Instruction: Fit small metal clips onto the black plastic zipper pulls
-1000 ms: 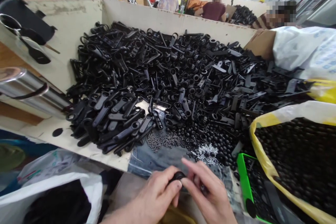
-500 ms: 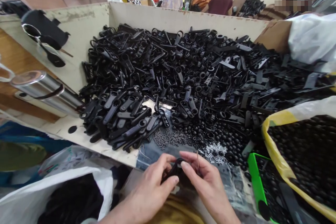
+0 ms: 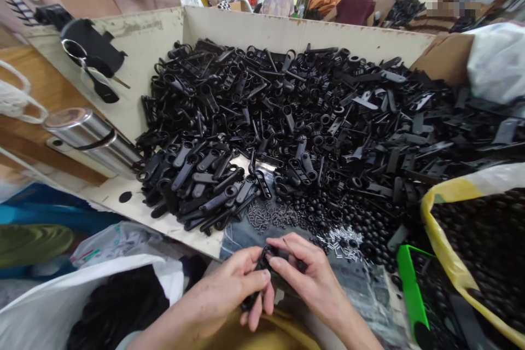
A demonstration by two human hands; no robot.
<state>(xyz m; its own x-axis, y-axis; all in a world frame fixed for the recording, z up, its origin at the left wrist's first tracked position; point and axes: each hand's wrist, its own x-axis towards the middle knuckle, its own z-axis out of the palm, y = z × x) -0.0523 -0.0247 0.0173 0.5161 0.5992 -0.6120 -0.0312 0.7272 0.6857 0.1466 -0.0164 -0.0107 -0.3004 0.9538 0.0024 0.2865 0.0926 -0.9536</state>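
Observation:
My left hand (image 3: 241,279) is closed around a small black plastic part (image 3: 268,254), thumb on top and fingers curled beneath. My right hand (image 3: 301,268) pinches at the upper end of the same part, its thumb and index finger touching it. A thin brownish pin-like piece shows by the right index finger, too small to name. Much of the black part is hidden behind my fingers. Just beyond my hands lie small dark screws (image 3: 273,216), silvery metal pins (image 3: 342,241) and round black beads (image 3: 369,224) on a piece of blue denim (image 3: 238,235).
A large heap of black plastic parts (image 3: 254,98) fills the walled bench. At left stands a steel flask (image 3: 92,131). A green tray (image 3: 412,290) and a yellow-rimmed sack (image 3: 430,219) are at right, a white sack (image 3: 172,279) at lower left. Other people sit beyond the far wall.
My hands have turned the black part, and my left fingers now curl lower around it. My right fingertips have moved left onto it. The whole view has shifted slightly.

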